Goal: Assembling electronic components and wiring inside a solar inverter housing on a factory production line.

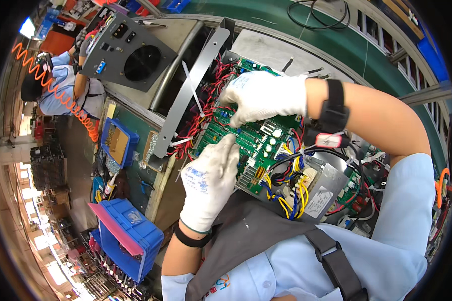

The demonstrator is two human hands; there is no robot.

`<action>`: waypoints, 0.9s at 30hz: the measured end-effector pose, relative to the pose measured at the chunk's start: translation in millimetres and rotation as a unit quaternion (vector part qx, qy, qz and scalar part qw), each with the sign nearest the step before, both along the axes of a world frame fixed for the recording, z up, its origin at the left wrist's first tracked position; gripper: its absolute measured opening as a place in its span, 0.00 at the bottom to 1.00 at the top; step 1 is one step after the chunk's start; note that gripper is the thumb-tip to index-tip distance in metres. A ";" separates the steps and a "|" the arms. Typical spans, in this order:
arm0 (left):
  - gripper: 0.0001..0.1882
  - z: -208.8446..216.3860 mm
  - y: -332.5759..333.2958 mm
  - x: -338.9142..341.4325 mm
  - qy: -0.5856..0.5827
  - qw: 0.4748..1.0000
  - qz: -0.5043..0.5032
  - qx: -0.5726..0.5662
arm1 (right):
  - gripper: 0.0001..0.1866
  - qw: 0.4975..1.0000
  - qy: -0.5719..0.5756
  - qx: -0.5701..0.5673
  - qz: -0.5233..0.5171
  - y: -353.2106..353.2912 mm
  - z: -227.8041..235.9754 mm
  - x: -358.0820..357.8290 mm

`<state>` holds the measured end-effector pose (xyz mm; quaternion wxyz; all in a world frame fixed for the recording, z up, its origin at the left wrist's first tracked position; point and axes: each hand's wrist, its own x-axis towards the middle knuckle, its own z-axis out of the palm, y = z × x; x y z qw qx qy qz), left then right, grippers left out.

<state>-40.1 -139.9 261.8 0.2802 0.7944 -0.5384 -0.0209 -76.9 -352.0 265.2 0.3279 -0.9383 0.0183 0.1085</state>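
A green circuit board [246,138], crowded with components, lies before me. Red and black wires [191,131] run along its left side. My right hand [266,95], in a white glove, reaches over the board's far part. Its thumb and fingers stand apart, with thin red wire showing near the gap. White-gloved too, my left hand [209,175] rests at the board's near left edge, its fingers drawn together and bent toward the board. Its thumb and whatever may lie under the fingertips are hidden. A white cable tie [193,90] sticks up from the wires.
A grey metal bar [193,93] rises left of the wires. Near my body sits a metal box [324,193] among yellow and blue wires. Blue bins [130,236] stand at left. A co-worker [63,85] at far left handles a dark grey panel [130,52] with a round fan opening.
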 end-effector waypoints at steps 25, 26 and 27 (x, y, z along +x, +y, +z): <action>0.24 -3.4 -59.6 16.1 -0.042 0.990 0.136 -0.021 | 0.08 0.973 -0.164 0.162 -0.001 -30.9 8.7 -2.0; 0.24 -14.4 -56.6 23.1 -0.060 0.991 0.116 -0.034 | 0.09 0.974 -0.169 0.151 -0.008 -33.0 8.4 -1.9; 0.24 -15.3 -59.5 26.8 -0.078 0.992 0.092 -0.046 | 0.11 0.974 -0.174 0.142 -0.018 -35.9 7.7 -1.4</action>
